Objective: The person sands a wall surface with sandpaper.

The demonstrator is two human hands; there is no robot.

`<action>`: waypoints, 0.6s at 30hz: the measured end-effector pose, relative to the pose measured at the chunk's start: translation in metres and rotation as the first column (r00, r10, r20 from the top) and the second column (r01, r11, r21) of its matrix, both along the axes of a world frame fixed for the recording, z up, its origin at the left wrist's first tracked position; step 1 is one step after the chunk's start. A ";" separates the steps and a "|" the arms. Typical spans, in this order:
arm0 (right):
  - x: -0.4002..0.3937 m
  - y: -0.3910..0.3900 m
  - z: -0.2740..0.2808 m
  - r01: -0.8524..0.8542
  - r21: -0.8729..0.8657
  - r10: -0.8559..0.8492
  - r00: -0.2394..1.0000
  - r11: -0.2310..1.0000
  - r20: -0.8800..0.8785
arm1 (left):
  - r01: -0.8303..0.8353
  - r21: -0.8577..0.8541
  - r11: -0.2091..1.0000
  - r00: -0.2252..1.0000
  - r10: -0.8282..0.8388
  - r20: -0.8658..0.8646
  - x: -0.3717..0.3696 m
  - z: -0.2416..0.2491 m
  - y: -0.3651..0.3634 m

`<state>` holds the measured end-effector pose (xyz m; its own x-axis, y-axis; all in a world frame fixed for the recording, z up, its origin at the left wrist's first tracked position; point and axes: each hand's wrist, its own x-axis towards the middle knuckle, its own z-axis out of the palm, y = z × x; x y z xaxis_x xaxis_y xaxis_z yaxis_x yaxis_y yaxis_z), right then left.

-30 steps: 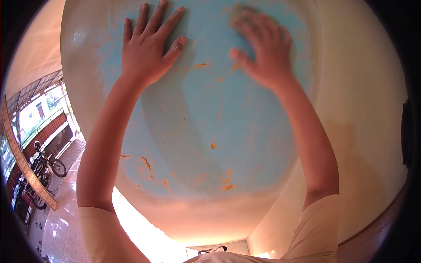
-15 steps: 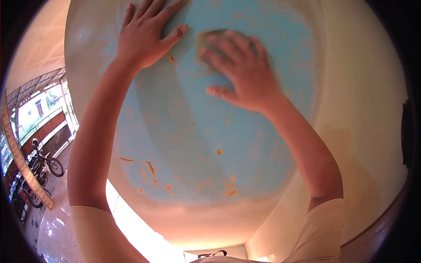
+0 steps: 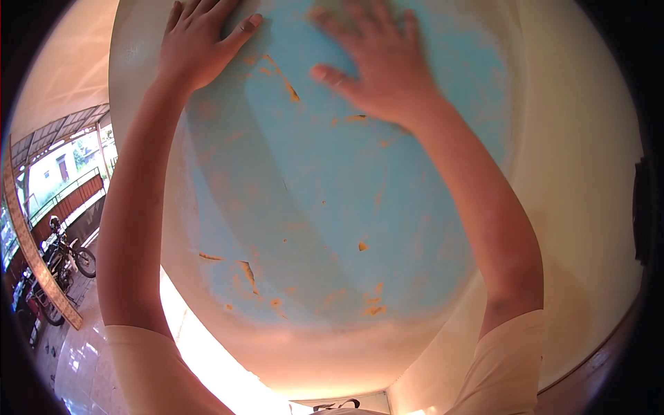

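Note:
A large pale-blue patch point(image 3: 415, 194) covers the surface before me, with orange-brown chips and scuffs in it. My left hand point(image 3: 200, 41) lies flat against its upper left, fingers spread and tips cut off by the frame edge. At upper centre my right hand point(image 3: 387, 62) presses on the blue area, thumb apart and fingers blurred by motion. Under these fingers is a thin tan-brown piece that looks like sandpaper, almost wholly hidden now. Below the right hand shows a dark chipped spot point(image 3: 356, 118); a longer chip point(image 3: 294, 93) runs between the hands.
Cream surface point(image 3: 567, 173) surrounds the blue patch and continues to the right. At left, beyond a slanted wooden post point(image 3: 41, 249), a motorcycle point(image 3: 72, 256) stands near a railing on a tiled floor point(image 3: 86, 360). Bright light enters at lower left.
My right hand has moved upward over the blue patch, sliding the tan-brown piece with it. My left hand appears further up and left, while the patch has shifted slightly in view.

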<state>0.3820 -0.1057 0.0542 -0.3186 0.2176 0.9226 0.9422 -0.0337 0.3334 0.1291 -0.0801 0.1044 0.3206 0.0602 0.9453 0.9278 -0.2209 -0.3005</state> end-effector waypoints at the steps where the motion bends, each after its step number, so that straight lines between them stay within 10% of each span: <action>1: -0.003 0.022 -0.006 -0.118 0.110 0.097 0.979 0.987 0.182 | 0.010 0.006 1.000 1.000 -0.010 0.005 -0.002 -0.002 0.002; 4: 0.010 0.033 0.009 -0.257 0.280 0.115 0.891 0.925 0.438 | -0.015 0.007 1.000 0.999 0.015 0.029 -0.006 -0.003 0.007; 6: 0.022 0.006 0.035 0.077 0.046 -0.081 0.991 0.996 0.103 | -0.016 0.005 1.000 0.999 0.016 0.029 -0.007 -0.002 0.007; 11: 0.044 0.009 0.067 0.059 0.150 -0.004 0.940 0.987 -0.341 | -0.004 -0.010 1.000 1.000 0.004 0.019 -0.005 -0.002 0.001; 18: 0.054 0.016 0.009 -0.007 0.033 0.000 0.979 0.999 0.205 | -0.026 0.028 0.999 1.000 0.026 -0.011 -0.017 0.010 0.019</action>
<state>0.4359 -0.0895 0.0629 -0.5022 0.1859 0.8445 0.8543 -0.0447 0.5178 0.1121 -0.0609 0.1143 0.3295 0.0426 0.9432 0.9298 -0.1882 -0.3163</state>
